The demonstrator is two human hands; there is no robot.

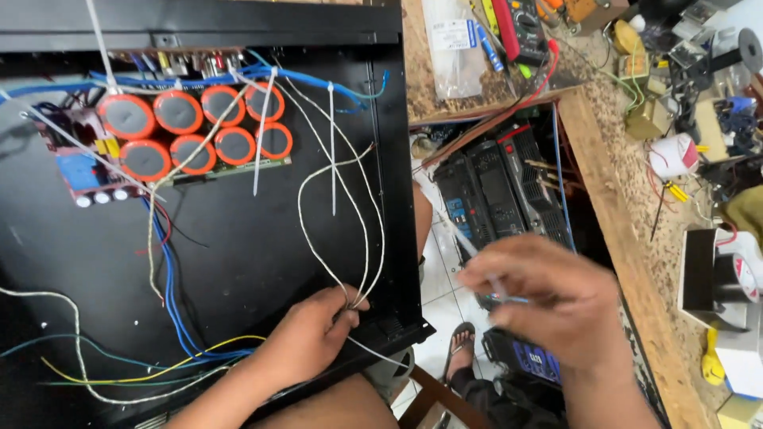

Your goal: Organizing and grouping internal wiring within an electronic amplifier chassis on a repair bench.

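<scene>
My left hand (306, 338) pinches the limp white wires (338, 199) at their gathered ends; my right hand (548, 298) grips a thin cable tie (469, 242), light and springy.

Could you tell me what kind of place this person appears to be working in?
Most likely an electronics repair workshop. An open black metal chassis holds a bank of orange cylindrical capacitors and loose wiring, the left hand grips thin white wires, and a red handheld multimeter lies on the cluttered wooden workbench.
</scene>
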